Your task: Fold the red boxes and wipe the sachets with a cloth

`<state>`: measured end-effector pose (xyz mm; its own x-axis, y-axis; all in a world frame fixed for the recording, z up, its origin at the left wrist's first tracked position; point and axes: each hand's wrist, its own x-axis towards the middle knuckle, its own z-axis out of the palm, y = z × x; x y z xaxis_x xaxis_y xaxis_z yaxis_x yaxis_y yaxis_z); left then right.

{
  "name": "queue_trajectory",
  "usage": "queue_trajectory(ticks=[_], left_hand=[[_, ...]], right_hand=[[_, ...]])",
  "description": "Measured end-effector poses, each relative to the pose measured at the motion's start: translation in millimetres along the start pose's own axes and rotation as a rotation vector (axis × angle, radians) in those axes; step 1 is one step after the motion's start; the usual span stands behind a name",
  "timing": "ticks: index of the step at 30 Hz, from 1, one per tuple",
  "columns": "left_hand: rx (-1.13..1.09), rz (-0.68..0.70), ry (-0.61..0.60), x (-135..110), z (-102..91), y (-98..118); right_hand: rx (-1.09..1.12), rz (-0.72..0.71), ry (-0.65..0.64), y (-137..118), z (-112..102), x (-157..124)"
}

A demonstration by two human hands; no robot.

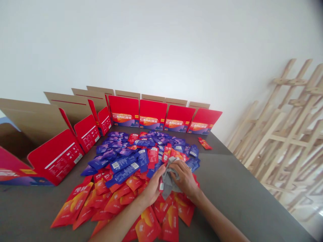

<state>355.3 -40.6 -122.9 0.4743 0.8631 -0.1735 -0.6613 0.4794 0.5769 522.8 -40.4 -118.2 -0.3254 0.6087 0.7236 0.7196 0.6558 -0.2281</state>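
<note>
"Grey worktop (222, 191), heaped with loose packets (123, 164). Holding what?"
"Gripping a red packet (161, 186) in the left hand (153, 186), bunching grey cloth (167, 184) in the right hand (185, 178), over the heap."
"Risk?"
"Could lose it among the others by pinching too loosely."

A plain indoor workroom, set out like a small packing area. A long, smooth, dark grey counter (227, 188) stands by a plain white wall (151, 43). Along its left and far sides, open red cardboard boxes (151, 116) with brown insides and matching printed fronts form an L-shaped row. Within that L lies a broad, loose heap of glossy, flat sachets (133, 182), some red-orange, others blue-purple: many identical goods together. At right, pale wooden frames (290, 140) resembling artists' easels stand crowded together; whether this is also a studio or storeroom is unclear.
</note>
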Motion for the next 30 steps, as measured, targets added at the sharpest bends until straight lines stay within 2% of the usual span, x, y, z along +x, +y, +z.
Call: queue_trajectory(ticks=[2,5,7,8,10,14,16,18,22,24,27,30], left_hand=[[0.048,0.047,0.001,0,2.0,3],[0.064,0.073,0.012,0,1.6,6],[0.043,0.081,0.047,2,-0.6,6],[0.026,0.079,0.066,3,-2.5,5],[-0.007,0.073,0.093,8,-7.6,1],[-0.003,0.049,0.082,16,-19.3,-5],[0.01,0.032,0.074,17,-21.7,-5],[0.016,0.016,0.05,13,-19.6,-5],[0.038,-0.008,-0.109,2,-7.2,-4],[0.046,-0.014,-0.151,0,-3.2,-4],[-0.005,-0.028,-0.1,2,-5.7,-2],[-0.047,-0.05,-0.051,6,-14.1,3]], right_hand=[[0.03,0.042,0.07,5,-5,0],[0.088,0.082,0.253,11,-14,-2],[0.104,0.033,0.34,11,-20,-4],[0.109,-0.015,0.343,10,-22,-4],[0.111,-0.147,0.265,3,-23,-3],[0.048,-0.408,-0.075,-17,-16,4],[0.02,-0.47,-0.19,-21,-12,7],[-0.009,-0.437,-0.198,-19,-11,8],[-0.106,-0.198,-0.015,-3,-16,7],[-0.12,-0.136,0.031,2,-18,6],[-0.083,-0.179,-0.023,-3,-16,5],[-0.016,-0.368,-0.171,-13,-11,5]])
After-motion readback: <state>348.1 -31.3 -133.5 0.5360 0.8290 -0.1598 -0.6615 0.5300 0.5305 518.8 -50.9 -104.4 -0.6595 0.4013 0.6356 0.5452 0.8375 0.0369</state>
